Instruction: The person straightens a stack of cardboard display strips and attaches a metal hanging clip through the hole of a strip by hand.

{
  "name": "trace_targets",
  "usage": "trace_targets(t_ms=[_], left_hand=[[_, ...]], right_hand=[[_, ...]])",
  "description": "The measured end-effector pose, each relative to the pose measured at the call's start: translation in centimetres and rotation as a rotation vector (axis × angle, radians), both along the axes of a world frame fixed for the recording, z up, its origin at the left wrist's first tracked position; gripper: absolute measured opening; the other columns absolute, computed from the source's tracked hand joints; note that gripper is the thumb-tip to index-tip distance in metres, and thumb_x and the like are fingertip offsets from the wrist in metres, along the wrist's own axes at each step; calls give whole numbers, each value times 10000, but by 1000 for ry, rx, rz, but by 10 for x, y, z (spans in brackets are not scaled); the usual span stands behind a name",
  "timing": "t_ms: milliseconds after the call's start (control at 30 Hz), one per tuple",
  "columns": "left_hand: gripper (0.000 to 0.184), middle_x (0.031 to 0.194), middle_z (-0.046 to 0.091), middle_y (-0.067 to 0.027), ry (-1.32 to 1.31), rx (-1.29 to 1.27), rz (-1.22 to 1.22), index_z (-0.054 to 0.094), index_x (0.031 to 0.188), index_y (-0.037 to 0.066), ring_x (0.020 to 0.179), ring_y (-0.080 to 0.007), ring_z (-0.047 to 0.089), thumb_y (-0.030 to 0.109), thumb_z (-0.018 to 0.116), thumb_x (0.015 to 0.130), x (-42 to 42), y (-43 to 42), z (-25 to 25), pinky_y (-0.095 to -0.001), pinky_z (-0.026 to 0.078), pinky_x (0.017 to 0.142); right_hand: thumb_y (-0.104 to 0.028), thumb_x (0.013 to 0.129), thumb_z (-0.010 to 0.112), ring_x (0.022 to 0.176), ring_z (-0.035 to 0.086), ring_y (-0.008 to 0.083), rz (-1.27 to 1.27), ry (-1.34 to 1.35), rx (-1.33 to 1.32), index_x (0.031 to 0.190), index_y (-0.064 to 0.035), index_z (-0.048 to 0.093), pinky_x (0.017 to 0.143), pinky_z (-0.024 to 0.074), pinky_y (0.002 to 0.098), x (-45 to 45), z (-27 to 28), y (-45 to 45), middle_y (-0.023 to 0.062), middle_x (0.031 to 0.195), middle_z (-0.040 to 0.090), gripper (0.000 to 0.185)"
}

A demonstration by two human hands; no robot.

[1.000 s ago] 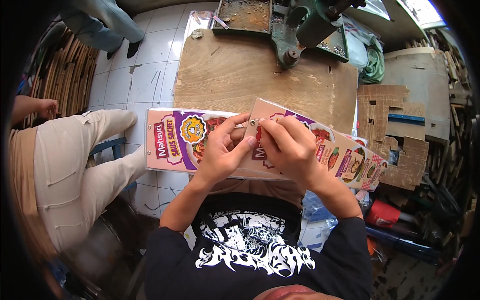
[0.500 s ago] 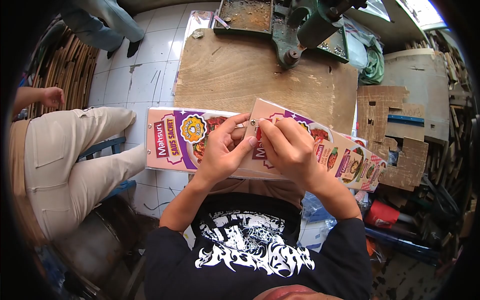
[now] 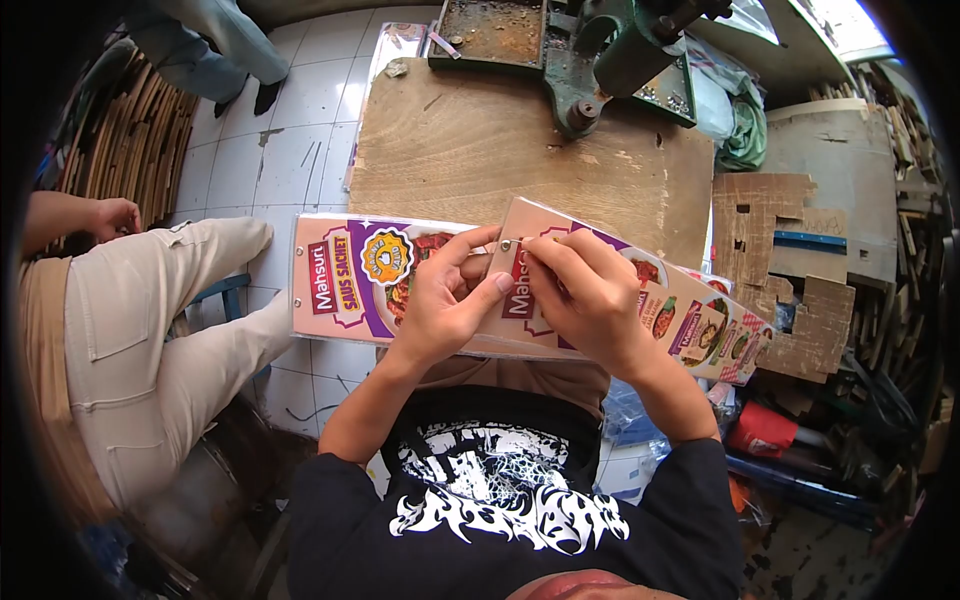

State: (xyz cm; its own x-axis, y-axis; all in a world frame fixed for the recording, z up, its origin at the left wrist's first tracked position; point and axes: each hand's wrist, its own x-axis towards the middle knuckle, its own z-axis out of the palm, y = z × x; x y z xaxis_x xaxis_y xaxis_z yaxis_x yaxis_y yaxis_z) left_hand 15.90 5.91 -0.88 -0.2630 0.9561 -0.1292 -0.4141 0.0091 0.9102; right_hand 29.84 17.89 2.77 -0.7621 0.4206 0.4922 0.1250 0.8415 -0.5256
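My left hand (image 3: 452, 300) grips the near end of the upper printed board (image 3: 513, 222), thumb on its face and fingers behind. The board is pink and purple with "Mahsuri" lettering and lies at a slant. A small metal eyelet (image 3: 506, 245) sits close to its end. Just right of the eyelet my right hand (image 3: 592, 298) is closed in a pinch; what the fingertips hold is too small to make out. Under it lies a second board (image 3: 345, 275), reading "Mahsuri Saus Sachet", with metal eyelets along its left end. Both rest across my lap at the table edge.
A wooden worktable (image 3: 450, 150) stands ahead, carrying a green metal press (image 3: 590, 80) and a tray (image 3: 490, 40) of small bits. Another person's leg (image 3: 150, 330) and hand (image 3: 118, 217) are at left. Cut brown boards (image 3: 770, 210) lie at right.
My right hand has shifted slightly right, away from the eyelet, uncovering more lettering. My left hand stays put. The other person's hand and legs at left have moved a little.
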Motion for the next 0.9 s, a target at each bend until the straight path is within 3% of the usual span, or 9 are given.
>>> trace_targets(t_ms=[433,500,733,833,900], left_hand=[[467,1141,662,-183,-1,9,-12,410,1374,-76,1012,-157,637,0,577,945,0,0,-1,-280,522,875],[510,1082,679,-152,-5,-1,2,392,1397,-61,940,-120,642,13,591,933,1,0,1,-236,505,814],[471,1140,660,-184,-28,41,8,423,1372,-77,1021,-165,634,36,590,946,-4,-2,-4,-287,513,883],[436,1146,655,-188,-123,105,7,439,1359,-81,1025,-181,642,79,566,974,-6,-3,-4,-297,518,897],[415,1153,650,-192,-486,138,23,446,1351,-88,1018,-190,653,121,536,1003,-6,-1,3,-309,528,906]], right_hand=[[30,677,685,706,589,258,40,-56,135,1009,43,635,611,499,350,0,3,-1,112,798,525,336],[28,673,684,712,593,263,45,-94,138,996,44,633,607,496,351,-1,4,-1,117,802,528,327],[21,732,702,673,599,254,10,-33,53,983,15,650,588,498,351,-7,7,0,106,775,551,257],[26,752,725,634,608,242,-48,42,-100,954,-5,667,563,501,336,-5,13,-3,99,753,584,212],[44,739,743,606,614,215,-63,119,-135,931,-15,682,537,499,309,-2,15,-3,97,748,613,209]])
